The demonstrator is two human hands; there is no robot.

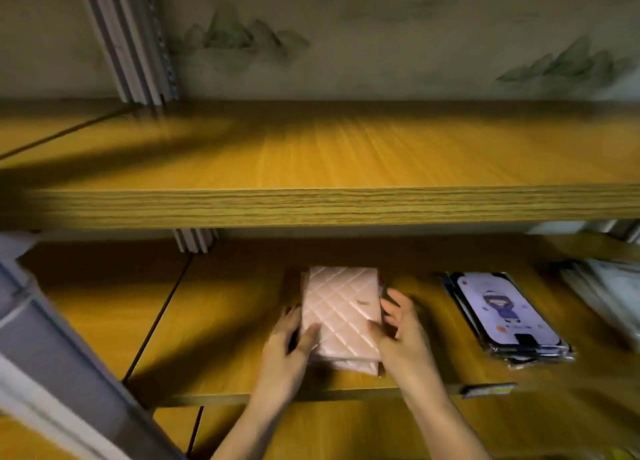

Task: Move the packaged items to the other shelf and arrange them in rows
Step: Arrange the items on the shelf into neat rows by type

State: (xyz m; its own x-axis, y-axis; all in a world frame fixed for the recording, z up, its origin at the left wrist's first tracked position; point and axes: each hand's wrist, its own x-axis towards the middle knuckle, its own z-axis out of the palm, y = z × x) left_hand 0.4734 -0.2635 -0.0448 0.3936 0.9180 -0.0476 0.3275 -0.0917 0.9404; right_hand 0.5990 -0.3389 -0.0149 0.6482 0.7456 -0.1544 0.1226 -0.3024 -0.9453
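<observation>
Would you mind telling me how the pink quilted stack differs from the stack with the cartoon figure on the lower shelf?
The pink quilted stack is plain pink with a diamond pattern; the cartoon stack shows a small figure on white, dark-edged. Both hands, left hand and right hand, flank the pink one; the cartoon one lies untouched, further right. Both are stacks on the lower shelf.

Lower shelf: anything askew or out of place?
Mildly. The cartoon-print packaged stack lies rotated, not square to the lower shelf edge, and its layers look fanned. The pink quilted stack between the left hand and right hand also sits slightly uneven. Nothing looks damaged.
</observation>
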